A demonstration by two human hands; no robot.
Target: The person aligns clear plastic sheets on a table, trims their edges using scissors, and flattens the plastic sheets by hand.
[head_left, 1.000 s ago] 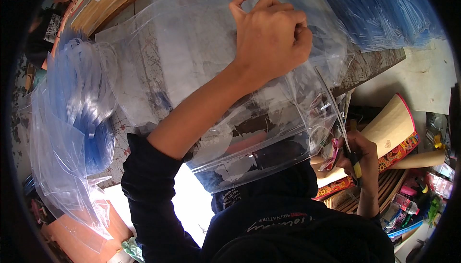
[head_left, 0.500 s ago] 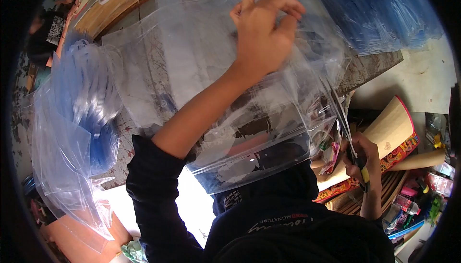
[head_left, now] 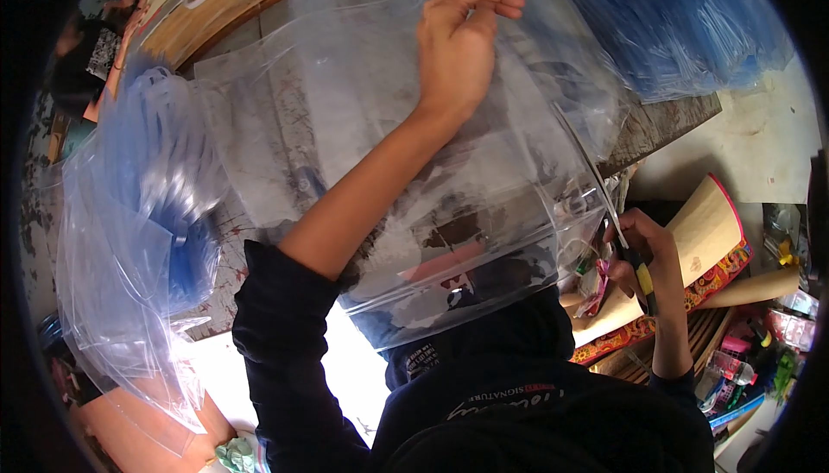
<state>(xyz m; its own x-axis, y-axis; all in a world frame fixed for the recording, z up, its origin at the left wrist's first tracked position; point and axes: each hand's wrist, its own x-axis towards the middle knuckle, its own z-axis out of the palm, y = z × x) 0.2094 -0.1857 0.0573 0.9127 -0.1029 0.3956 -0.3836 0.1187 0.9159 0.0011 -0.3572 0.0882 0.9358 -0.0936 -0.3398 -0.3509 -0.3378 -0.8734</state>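
Observation:
My left hand (head_left: 458, 54) is over a clear plastic sheet (head_left: 509, 149), back of the hand up. Its index finger reaches to the right, with a small gap to the thumb; the other fingers are partly hidden. My right hand (head_left: 648, 253) grips large scissors (head_left: 645, 281) with a yellow mark near the handles. Their long blades point up and away along the right edge of the plastic. The near part of the sheet hangs over the table's front edge, in front of my dark top.
Bluish clear plastic strips (head_left: 173, 154) lie bunched at the left. A stack of blue plastic (head_left: 682, 24) fills the far right corner of the worn table (head_left: 665, 128). Below the right side are rolled material (head_left: 704, 231) and colourful small items (head_left: 734, 369).
My left hand has shifted left and slightly away over the plastic. The scissors' blades have changed angle at the sheet's right edge, and my right hand has stayed on them.

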